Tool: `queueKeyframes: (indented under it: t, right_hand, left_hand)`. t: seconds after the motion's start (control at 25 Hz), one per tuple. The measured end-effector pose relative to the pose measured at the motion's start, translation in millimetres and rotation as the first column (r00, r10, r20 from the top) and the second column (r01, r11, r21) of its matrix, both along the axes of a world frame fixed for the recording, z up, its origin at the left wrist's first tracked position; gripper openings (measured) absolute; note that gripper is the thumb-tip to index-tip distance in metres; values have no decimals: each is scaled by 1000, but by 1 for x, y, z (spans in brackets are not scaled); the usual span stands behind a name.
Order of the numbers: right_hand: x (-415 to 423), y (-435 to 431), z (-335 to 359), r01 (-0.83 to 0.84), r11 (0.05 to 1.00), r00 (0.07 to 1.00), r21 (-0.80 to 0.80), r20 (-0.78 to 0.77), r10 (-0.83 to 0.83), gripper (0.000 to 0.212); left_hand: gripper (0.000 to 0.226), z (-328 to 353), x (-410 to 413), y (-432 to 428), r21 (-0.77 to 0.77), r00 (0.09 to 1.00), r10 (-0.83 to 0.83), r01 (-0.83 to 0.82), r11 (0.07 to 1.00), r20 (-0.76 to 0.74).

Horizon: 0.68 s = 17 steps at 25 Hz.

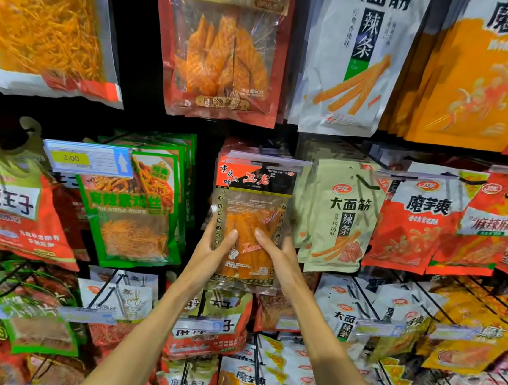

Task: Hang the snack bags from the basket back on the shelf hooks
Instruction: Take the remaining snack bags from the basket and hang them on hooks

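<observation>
A clear snack bag (252, 210) with a red and black top and orange strips inside is held upright at the shelf's middle row. My left hand (211, 250) grips its lower left edge, thumb on the front. My right hand (278, 253) grips its lower right edge. The bag's top sits at a hook (263, 163) in front of more bags of the same kind; I cannot tell whether the hook passes through its hole. No basket is in view.
Green-framed bags (134, 208) hang left of the held bag, behind a price tag (87, 159) reading 2.00. Pale green bags (338, 219) hang right of it. Large bags (226, 47) hang above. Wire hooks (366, 299) with more bags jut out below.
</observation>
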State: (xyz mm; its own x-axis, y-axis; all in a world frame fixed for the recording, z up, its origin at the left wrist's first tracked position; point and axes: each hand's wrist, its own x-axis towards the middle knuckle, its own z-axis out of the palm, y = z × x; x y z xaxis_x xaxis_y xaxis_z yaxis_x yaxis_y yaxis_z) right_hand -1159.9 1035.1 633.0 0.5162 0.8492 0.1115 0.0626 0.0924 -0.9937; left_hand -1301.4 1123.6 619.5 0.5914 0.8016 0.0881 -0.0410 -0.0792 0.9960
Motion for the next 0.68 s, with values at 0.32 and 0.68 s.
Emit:
queueKeyframes:
  t: [0.32,0.68]
  right_hand:
    - [9,17,4,22,1000,1000,17,10,-23,87]
    - [14,18,3,11,1000,999,17,-42,-10,77]
  left_hand:
    - [87,-2,13,14,-1,999,39,-39,999,-7]
    - [88,-1,13,10,28,998,55,-55,998,3]
